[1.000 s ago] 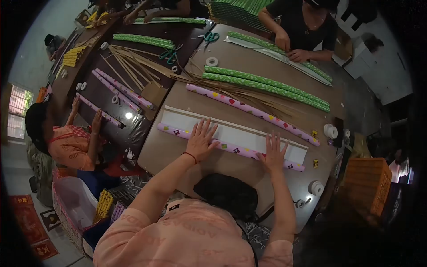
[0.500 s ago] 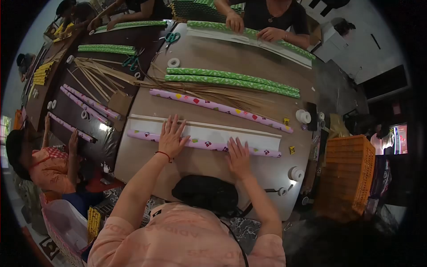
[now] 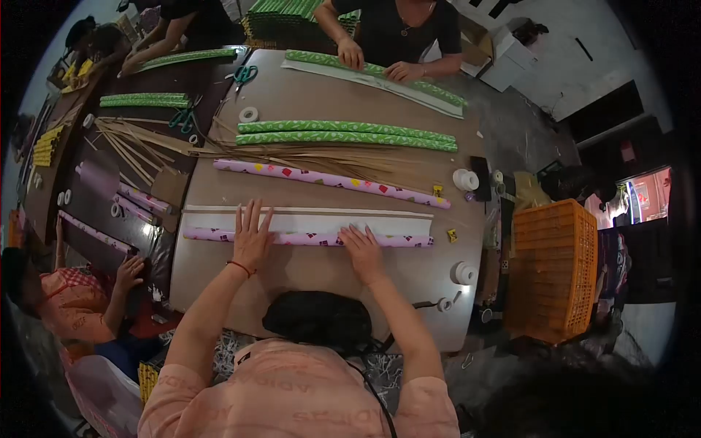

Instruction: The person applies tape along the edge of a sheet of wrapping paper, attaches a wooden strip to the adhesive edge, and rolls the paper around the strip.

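A lilac patterned wrapping-paper roll (image 3: 303,239) lies across the table in front of me, partly unrolled. Its white underside (image 3: 314,221) faces up beyond the roll, with a brown strip (image 3: 292,211) along the far edge. My left hand (image 3: 253,239) rests flat on the left part of the roll, fingers spread over the white sheet. On the right part, my right hand (image 3: 362,253) presses down with its fingers slightly bent. Neither hand grasps anything.
Beyond lie another lilac roll (image 3: 328,182), thin brown strips (image 3: 350,162) and green rolls (image 3: 343,134). Tape rolls (image 3: 462,274) sit at right, near an orange crate (image 3: 551,270). Across the table a person handles green paper (image 3: 380,84); another person sits at left (image 3: 77,299).
The view has shifted, so the table appears further left. My right hand's fingers are more bent than before. Both hands stay on the roll, and slightly less white underside shows.
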{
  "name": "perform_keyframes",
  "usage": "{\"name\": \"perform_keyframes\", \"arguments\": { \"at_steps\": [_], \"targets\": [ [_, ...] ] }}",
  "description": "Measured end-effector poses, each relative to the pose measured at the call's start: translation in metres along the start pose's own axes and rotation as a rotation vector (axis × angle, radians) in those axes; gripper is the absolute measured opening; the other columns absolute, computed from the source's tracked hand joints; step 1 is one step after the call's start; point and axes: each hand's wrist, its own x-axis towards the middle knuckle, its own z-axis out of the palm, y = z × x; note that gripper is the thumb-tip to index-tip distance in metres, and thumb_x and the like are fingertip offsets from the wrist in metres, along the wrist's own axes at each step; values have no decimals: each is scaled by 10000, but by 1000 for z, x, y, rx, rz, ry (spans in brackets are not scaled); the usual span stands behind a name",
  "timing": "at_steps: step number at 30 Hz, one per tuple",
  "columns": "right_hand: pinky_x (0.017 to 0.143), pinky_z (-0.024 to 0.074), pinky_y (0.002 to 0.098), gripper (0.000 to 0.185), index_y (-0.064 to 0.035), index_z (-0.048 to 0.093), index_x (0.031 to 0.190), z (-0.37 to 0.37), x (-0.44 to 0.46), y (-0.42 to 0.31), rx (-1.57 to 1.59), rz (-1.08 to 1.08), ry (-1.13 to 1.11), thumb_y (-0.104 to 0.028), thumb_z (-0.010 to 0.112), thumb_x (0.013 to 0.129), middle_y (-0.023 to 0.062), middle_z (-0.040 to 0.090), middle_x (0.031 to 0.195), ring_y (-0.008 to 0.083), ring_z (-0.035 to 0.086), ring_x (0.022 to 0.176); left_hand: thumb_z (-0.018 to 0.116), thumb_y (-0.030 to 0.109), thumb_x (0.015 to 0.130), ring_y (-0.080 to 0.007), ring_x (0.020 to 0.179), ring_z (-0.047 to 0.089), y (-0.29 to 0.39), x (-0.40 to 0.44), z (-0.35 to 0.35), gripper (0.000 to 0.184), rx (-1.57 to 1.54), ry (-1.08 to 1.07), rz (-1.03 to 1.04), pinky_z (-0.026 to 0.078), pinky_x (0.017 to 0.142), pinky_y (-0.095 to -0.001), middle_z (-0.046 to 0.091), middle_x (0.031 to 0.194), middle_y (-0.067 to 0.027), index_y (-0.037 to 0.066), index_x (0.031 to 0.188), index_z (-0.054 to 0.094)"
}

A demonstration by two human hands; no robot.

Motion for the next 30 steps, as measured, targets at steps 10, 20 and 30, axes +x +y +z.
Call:
{"name": "perform_keyframes", "arguments": {
  "at_steps": [10,20,30],
  "targets": [
    [1129,351,490,411,-111,572,1315,-4,-39,-33,5,39,-98,-73,556,906,49,571,1381,246,498,1320,686,269,850,-358,1266,444,33,-71,26,560,-133,142,55,332,1117,-493,481,1362,-147,117,1363,521],
    [1182,218,549,451,-91,507,1383,-1,-38,-38,40,20,-165,-117,534,934,83,489,1477,318,367,1428,591,373,947,-349,1495,201,42,-81,13,671,-290,78,-44,164,1213,-481,263,1596,-171,37,1481,362],
    [1181,201,573,446,-82,518,1367,3,-39,-38,46,16,-125,-86,548,922,109,497,1464,338,351,1435,586,227,954,-384,1365,403,-107,-95,7,561,-275,620,-921,327,1127,-448,397,1491,-228,9,1439,408]
  ]
}}
